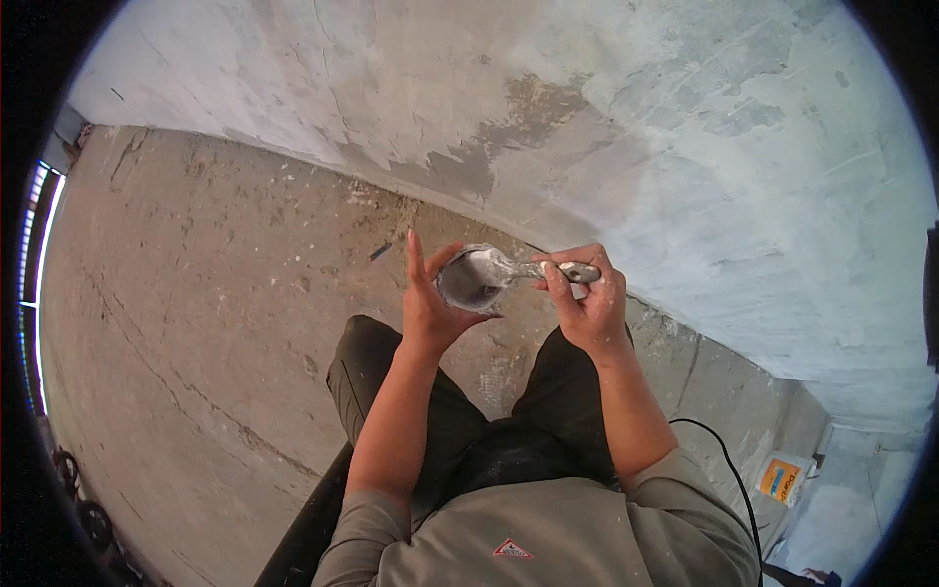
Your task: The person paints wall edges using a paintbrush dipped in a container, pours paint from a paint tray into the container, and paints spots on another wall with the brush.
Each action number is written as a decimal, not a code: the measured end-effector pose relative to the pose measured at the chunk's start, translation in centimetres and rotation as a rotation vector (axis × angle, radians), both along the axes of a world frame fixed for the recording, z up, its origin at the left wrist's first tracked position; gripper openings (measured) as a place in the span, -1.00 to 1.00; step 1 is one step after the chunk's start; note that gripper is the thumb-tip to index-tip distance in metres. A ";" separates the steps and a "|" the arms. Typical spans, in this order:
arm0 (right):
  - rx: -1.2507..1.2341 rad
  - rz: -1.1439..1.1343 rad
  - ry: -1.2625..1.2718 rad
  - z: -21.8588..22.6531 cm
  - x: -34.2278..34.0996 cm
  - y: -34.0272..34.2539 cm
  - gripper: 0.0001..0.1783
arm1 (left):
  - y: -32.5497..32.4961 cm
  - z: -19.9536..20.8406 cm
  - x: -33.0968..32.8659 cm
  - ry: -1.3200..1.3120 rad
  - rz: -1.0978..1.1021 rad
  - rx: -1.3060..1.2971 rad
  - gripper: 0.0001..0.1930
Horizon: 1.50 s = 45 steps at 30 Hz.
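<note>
A small round cup (pixel 453 284) with white paste smeared along its rim and inside sits in my left hand (pixel 426 305). The thumb and some fingers curve around its side, while one finger sticks up away from it. My right hand (pixel 599 305) grips the handle of a putty knife (pixel 581 273). White paste coats the working end of the knife, which lies at the cup's right rim; the coating and the cup hide its exact shape. Both hands are above my knees, close to the foot of the wall.
A patchy plastered wall (pixel 704 186) rises ahead and to the right, meeting a cracked concrete floor (pixel 215 323). A black cable (pixel 736 460) curves down at my right. Beyond it stands a white bucket with an orange label (pixel 782 479). Dark round objects (pixel 95 523) lie at lower left.
</note>
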State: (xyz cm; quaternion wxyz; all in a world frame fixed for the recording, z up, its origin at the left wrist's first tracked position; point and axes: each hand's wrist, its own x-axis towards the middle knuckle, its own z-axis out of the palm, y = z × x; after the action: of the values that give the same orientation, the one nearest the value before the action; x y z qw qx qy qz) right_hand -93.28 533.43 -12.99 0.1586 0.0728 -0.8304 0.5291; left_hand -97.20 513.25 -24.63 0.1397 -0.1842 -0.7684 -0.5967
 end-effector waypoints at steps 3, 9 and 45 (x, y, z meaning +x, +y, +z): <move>0.204 0.073 0.098 1.0 0.7 -0.7 -0.82 | 0.2 -0.3 0.2 0.007 0.012 -0.031 0.68; 0.285 0.183 0.202 1.3 1.8 -2.3 -0.74 | 0.5 -0.5 0.0 0.013 0.026 -0.014 0.67; -0.514 0.228 -0.149 -3.5 2.1 2.6 -0.93 | 0.0 -1.3 1.5 -0.111 -0.084 0.071 0.74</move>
State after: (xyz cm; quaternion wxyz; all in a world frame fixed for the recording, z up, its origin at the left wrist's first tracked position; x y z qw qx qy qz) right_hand -91.15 536.06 -16.48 0.0501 0.0840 -0.6649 0.7405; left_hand -95.71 513.21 -25.89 0.0780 -0.1777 -0.7449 -0.6383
